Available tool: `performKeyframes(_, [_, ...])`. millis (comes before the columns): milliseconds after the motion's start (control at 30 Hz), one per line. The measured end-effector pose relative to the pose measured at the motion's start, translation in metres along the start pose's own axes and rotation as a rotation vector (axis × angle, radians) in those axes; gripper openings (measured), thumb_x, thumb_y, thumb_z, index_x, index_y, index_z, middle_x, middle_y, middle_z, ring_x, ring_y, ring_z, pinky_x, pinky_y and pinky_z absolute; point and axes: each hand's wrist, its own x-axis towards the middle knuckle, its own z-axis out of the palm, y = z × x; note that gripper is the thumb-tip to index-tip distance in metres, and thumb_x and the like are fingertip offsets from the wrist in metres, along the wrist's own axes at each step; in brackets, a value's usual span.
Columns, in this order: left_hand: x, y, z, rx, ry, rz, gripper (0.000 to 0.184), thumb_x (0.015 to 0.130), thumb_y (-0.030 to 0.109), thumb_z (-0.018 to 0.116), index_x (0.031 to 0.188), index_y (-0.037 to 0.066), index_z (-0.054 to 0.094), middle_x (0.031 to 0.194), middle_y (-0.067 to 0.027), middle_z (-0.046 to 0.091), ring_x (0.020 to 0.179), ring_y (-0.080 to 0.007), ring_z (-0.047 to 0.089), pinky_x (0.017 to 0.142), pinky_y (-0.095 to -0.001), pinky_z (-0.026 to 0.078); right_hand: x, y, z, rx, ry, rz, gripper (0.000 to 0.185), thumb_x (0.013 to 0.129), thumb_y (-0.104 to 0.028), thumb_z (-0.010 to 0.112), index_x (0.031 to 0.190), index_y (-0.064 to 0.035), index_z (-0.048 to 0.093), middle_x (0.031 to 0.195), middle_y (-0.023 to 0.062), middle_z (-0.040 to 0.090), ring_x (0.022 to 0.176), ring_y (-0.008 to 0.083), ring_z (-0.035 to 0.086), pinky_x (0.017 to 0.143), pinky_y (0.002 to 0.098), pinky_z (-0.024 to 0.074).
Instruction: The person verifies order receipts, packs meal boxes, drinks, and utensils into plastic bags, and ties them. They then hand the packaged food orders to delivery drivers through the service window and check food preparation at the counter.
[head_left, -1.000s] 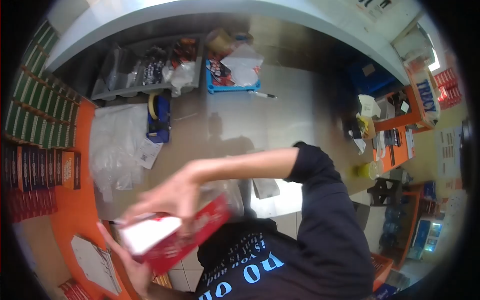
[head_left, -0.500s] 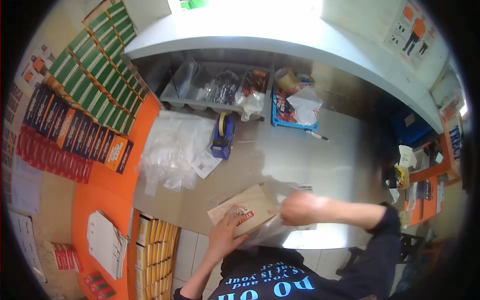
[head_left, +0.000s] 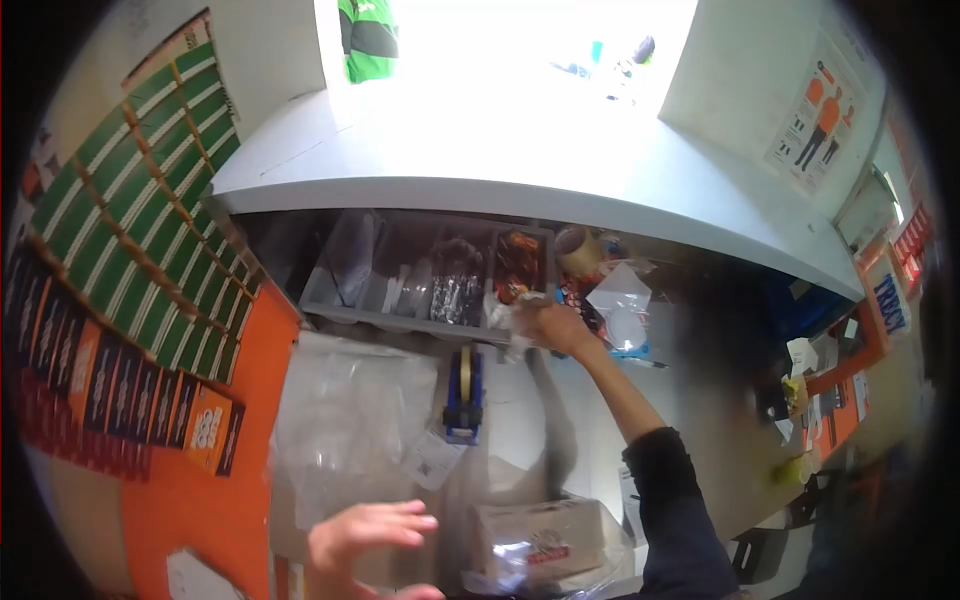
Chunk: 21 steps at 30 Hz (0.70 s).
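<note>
A brown cardboard box [head_left: 550, 545] with a red and dark print lies inside a clear plastic bag [head_left: 610, 520] at the counter's near edge. Left of it, my left hand [head_left: 375, 540] is raised with fingers apart, holding nothing. At the front right of the grey divided tray [head_left: 400, 323], my right hand [head_left: 555, 325] is closed on white crumpled plastic [head_left: 500, 312]; its fingertips are partly hidden and blurred. Red packets [head_left: 520, 265] fill the tray compartment just behind that hand. A blue tape dispenser [head_left: 463, 400] stands between my hands.
Clear plastic bags [head_left: 350, 400] lie on the counter's left, beside a paper label [head_left: 432, 458]. A blue basket with packets and a white paper piece [head_left: 620, 292] is right of the tray. A white shelf [head_left: 480, 150] overhangs the back. Green boxes [head_left: 130, 200] are stacked left.
My right hand has left the bagged box and reached forward to the tray. My left hand has come off the box and opened. The view has tilted up toward the shelf.
</note>
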Motion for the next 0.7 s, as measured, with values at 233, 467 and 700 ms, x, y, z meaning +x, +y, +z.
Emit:
performKeyframes(233, [0.092,-0.180,0.012,0.019,-0.028,-0.419,0.033,0.079,0.014,0.061,0.110,0.007,0.054,0.102,-0.0112,0.062,0.098,-0.0273,0.059,0.084,-0.0363,0.046,0.019,0.016,-0.017,0.087,-0.408,0.431,0.011,0.065,-0.009,0.072,0.072,-0.0029,0.065,0.061,0.0089,0.063,0.053,0.0206,0.061,0.052,0.0298,0.0476])
performKeyframes(467, [0.213,-0.259,0.120,0.151,-0.087,0.071,0.056,0.068,0.026,0.072,0.118,0.013,0.052,0.127,-0.0162,0.041,0.114,-0.0336,0.044,0.093,-0.0431,0.037,0.049,0.014,-0.044,0.371,-0.490,1.084,0.014,0.068,-0.009,0.074,0.067,-0.0013,0.062,0.058,0.0050,0.059,0.045,0.0110,0.053,0.043,0.0268,0.0416])
performKeyframes(700, [0.211,-0.304,0.139,0.226,0.050,0.014,0.025,0.070,0.016,0.070,0.091,0.007,0.060,0.092,-0.0093,0.060,0.092,-0.0244,0.058,0.081,-0.0385,0.044,0.020,0.021,-0.086,0.743,0.128,0.590,0.010,0.080,-0.010,0.063,0.074,-0.0042,0.056,0.073,0.0064,0.060,0.048,0.0102,0.052,0.045,0.0201,0.0405])
